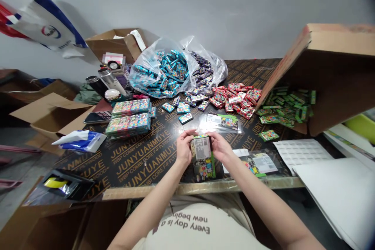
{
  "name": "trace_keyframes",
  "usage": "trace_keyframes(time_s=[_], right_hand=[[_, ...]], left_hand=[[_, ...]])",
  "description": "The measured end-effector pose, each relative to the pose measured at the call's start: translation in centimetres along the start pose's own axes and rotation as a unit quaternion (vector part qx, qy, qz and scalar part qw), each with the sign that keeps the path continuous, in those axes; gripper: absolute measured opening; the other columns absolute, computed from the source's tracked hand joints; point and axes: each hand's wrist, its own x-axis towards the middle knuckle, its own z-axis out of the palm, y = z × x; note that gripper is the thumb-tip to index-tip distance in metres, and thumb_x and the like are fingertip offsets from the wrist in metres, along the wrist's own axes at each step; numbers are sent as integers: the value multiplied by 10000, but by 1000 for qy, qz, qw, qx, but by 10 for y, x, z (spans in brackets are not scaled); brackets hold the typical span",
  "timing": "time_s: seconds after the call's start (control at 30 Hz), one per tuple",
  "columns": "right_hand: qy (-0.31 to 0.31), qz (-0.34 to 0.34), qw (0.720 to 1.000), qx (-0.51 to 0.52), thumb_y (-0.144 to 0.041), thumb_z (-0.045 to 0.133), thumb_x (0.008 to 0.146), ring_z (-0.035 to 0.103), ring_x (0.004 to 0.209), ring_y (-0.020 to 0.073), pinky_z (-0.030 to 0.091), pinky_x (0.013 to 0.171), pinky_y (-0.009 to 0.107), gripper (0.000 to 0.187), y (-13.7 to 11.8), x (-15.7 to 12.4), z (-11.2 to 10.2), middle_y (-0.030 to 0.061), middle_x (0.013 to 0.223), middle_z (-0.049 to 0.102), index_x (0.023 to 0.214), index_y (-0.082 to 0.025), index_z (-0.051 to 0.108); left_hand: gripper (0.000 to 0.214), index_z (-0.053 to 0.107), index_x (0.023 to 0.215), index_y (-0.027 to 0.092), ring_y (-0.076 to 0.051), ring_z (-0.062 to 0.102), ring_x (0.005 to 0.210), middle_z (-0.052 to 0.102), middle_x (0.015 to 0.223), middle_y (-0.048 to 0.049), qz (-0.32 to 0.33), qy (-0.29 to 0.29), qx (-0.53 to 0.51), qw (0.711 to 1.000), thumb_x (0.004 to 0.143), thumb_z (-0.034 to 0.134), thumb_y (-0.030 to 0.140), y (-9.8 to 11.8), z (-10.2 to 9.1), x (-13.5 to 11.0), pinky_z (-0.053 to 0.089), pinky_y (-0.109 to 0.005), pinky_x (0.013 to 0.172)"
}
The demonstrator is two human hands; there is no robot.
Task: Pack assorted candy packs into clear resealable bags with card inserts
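Both hands grip the top corners of a black printed packet (202,160) with a green side strip and a pale label, near the table's front edge. My left hand (185,147) pinches its left top corner, and my right hand (219,146) closes on the right one. A green strip shows along the packet's top, between my fingers; whether it is a separate small box I cannot tell. Just beyond lie similar flat packets (224,122) in clear film. More of them (259,163) lie beside my right forearm.
Clear bags hold small blue packs (166,72) and purple packs (202,70). Red packs (234,99) are heaped near a tipped carton (336,43) with green packs (288,103). Wrapped bundles (129,125), a phone (98,117), a tape dispenser (63,183) and a label sheet (301,152) lie around.
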Motion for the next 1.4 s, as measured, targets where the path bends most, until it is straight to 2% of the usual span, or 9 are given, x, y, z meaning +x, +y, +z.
trace_keyframes(time_s=[0.17,0.3,0.57,0.77,0.9,1.0,1.1,1.23,1.4], right_hand=[[-20,-119,990,-76,-151,607,602,568,613,132,428,580,242,60,-10,-4,-12,-10,670,668,627,-184,650],[-68,-232,949,-204,-246,595,708,615,775,193,466,731,326,132,-14,-13,-25,29,807,698,756,-203,710],[-96,-240,925,-280,-324,684,666,598,613,160,478,632,299,157,-28,-9,-30,17,681,685,727,-182,708],[-105,-264,907,-310,-297,678,678,607,636,177,482,650,316,105,-31,-12,-38,14,688,688,724,-211,717],[-141,-299,884,-329,-288,636,729,625,853,211,450,846,375,130,-32,-23,-43,22,861,700,825,-253,716],[-170,-312,854,-381,-294,585,778,585,978,204,408,913,381,189,-42,-22,-55,15,1009,667,935,-268,686],[-62,-322,795,-510,-281,519,829,551,996,181,405,883,343,258,-55,-8,-87,37,1091,616,1063,-244,621],[36,-250,667,-701,-208,569,782,513,909,198,374,804,333,128,-53,12,-140,62,901,609,865,-194,665],[42,-200,619,-758,-194,588,750,473,849,206,297,756,323,58,-31,18,-173,53,800,578,718,-175,633]], left_hand=[[114,718,694,177,-191,614,780,693,779,-58,53,-88,140,985,619,669,248,20,-6,-1,458,-286,718],[161,720,665,157,-171,599,602,687,648,-55,45,-128,223,965,555,736,274,32,-11,10,448,-276,599],[155,677,578,123,-123,522,462,615,495,-26,-20,-176,223,959,533,736,259,36,-1,21,404,-247,497],[108,690,680,179,-177,596,695,677,727,-60,228,-221,383,867,717,615,248,38,-6,7,443,-290,668],[91,682,716,194,-180,602,708,670,734,-55,264,-259,409,834,739,604,237,40,-9,8,450,-303,685],[119,669,731,202,-181,596,729,656,753,-48,278,-281,417,818,770,564,240,37,-6,11,447,-305,691],[136,652,728,198,-178,574,725,627,747,-44,292,-282,427,808,788,537,241,35,-5,11,436,-294,679],[166,652,795,187,-178,528,722,564,727,-42,298,-280,462,787,814,489,216,34,-7,9,409,-290,657],[293,666,999,243,-165,466,702,484,724,-36,305,-305,500,751,857,412,209,33,-4,9,365,-269,606]])
